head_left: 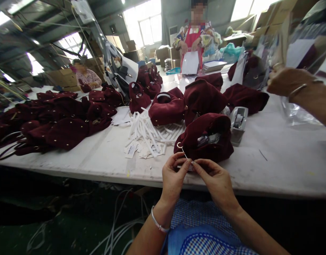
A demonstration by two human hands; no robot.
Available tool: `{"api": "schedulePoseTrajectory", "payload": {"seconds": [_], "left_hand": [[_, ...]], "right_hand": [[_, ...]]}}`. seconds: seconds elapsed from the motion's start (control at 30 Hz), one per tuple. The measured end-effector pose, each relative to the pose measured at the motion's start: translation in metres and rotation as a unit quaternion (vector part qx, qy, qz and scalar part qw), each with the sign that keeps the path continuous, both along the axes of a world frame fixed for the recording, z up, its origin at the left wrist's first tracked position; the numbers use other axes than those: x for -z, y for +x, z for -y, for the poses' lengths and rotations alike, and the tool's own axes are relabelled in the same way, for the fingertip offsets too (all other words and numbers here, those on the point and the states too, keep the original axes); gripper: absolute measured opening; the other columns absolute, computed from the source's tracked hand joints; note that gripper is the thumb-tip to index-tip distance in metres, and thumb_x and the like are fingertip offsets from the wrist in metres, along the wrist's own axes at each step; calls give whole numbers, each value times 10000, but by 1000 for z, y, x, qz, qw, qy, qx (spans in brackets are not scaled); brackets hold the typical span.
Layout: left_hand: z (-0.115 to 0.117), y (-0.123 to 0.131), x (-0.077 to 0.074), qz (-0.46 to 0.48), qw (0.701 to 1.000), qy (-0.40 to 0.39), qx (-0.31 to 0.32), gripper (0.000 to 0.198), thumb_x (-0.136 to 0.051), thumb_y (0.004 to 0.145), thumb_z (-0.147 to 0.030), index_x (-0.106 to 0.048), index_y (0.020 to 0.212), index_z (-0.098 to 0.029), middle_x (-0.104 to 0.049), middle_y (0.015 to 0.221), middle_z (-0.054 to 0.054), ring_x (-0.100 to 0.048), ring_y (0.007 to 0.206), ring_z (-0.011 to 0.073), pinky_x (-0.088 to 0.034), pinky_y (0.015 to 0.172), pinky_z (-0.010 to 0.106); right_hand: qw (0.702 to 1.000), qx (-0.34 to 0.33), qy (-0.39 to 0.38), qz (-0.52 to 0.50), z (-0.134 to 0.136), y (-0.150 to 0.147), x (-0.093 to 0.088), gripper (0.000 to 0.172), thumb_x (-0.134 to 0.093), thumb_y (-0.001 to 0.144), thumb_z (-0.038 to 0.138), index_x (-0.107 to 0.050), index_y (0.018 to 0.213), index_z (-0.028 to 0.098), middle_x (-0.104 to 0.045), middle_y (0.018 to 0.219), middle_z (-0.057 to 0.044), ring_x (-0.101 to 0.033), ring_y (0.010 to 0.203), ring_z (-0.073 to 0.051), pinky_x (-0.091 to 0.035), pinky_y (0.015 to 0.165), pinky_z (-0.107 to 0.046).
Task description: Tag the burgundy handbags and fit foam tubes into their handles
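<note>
A maroon handbag (205, 156) lies at the table's front edge, its opening facing me with clear plastic showing inside. From the gold ring on its left side runs a thin white string (186, 154) down to my fingertips. My left hand (175, 173) pinches this string between thumb and forefinger. Tip to tip with it, my right hand (216, 177) is also closed in a pinch at the string's end. A tiny pale piece shows between the fingertips, too small to make out.
White tubes (143, 129) and paper tags (131, 150) lie left of the bag. A tape dispenser (239, 120) stands to its right. More maroon bags (67, 124) are heaped at left. A co-worker's arm (298, 85) reaches in from the right; other people work behind.
</note>
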State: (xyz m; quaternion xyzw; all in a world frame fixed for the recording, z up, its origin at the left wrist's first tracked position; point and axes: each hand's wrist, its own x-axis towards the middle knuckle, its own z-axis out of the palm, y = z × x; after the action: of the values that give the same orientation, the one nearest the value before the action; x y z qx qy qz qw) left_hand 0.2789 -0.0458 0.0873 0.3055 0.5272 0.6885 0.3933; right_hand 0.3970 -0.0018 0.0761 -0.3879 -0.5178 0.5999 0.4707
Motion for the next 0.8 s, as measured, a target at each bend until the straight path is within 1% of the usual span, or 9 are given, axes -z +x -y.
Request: {"api": "schedulePoseTrajectory", "payload": {"seconds": [0.17, 0.37, 0.43, 0.5, 0.57, 0.6, 0.67, 0.73, 0.8], "left_hand": [[-1, 1, 2, -3, 1000, -4, -3, 319, -774, 819, -306, -643, 1076, -170, -764, 875, 39, -697, 759, 137, -536, 750, 243], [0, 2, 4, -91, 995, -30, -38, 280, -768, 819, -329, -671, 1040, -187, -767, 881, 50, -714, 789, 174, -524, 679, 247], [3, 4, 5, -152, 986, -28, -59, 225, -742, 843, -323, -695, 1030, -206, -768, 924, 57, -719, 844, 194, -524, 682, 260], [8, 6, 7, -247, 966, -5, -75, 184, -693, 882, -288, -723, 1055, -236, -767, 982, 62, -712, 899, 207, -533, 727, 287], [13, 8, 10, -326, 943, 31, -63, 237, -622, 923, -240, -725, 1135, -270, -764, 1053, 69, -701, 953, 219, -540, 833, 336], [15, 10, 11, -347, 936, 43, -47, 278, -588, 938, -221, -714, 1179, -281, -759, 1092, 75, -695, 988, 227, -533, 892, 362], [19, 11, 12, -341, 939, 43, -10, 334, -548, 955, -213, -676, 1255, -288, -738, 1170, 85, -681, 1062, 241, -526, 935, 381], [19, 10, 10, -299, 954, 18, 10, 356, -559, 954, -236, -638, 1297, -286, -724, 1199, 88, -677, 1077, 240, -548, 849, 345], [17, 5, 6, -269, 963, -6, -22, 382, -610, 929, -263, -613, 1310, -285, -704, 1224, 86, -679, 1005, 213, -540, 720, 283]], "right_hand": [[1000, 1, -2, 4, -1, 0, -1, 304, -829, 742, 439, -744, 899, 192, -750, 867, -62, -724, 789, -223, -631, 777, -347], [1000, 6, 3, 8, 0, -2, -5, 297, -832, 737, 444, -744, 863, 189, -744, 834, -56, -724, 764, -215, -629, 748, -320], [1000, 1, 0, 6, 0, -2, -5, 304, -831, 735, 452, -743, 863, 191, -747, 841, -58, -727, 769, -219, -631, 761, -334], [1000, -6, -1, 6, -1, -1, -5, 314, -825, 743, 464, -741, 875, 191, -750, 854, -61, -727, 777, -220, -631, 769, -339], [1000, -6, 3, 11, -2, 1, -4, 322, -818, 752, 473, -737, 881, 190, -748, 856, -62, -723, 777, -216, -627, 757, -326], [1000, -4, 8, 16, -3, 2, -4, 325, -815, 756, 476, -734, 881, 188, -746, 851, -63, -719, 775, -213, -623, 745, -317], [999, 2, 17, 29, -5, 4, -4, 333, -807, 764, 483, -728, 883, 183, -740, 849, -67, -710, 769, -212, -616, 724, -306], [999, -3, 24, 34, -6, 6, -5, 341, -796, 772, 490, -725, 899, 181, -737, 867, -72, -704, 782, -215, -613, 723, -306], [998, -16, 36, 41, -7, 8, -8, 333, -785, 784, 489, -723, 913, 188, -732, 889, -67, -698, 809, -215, -608, 742, -304]]}}
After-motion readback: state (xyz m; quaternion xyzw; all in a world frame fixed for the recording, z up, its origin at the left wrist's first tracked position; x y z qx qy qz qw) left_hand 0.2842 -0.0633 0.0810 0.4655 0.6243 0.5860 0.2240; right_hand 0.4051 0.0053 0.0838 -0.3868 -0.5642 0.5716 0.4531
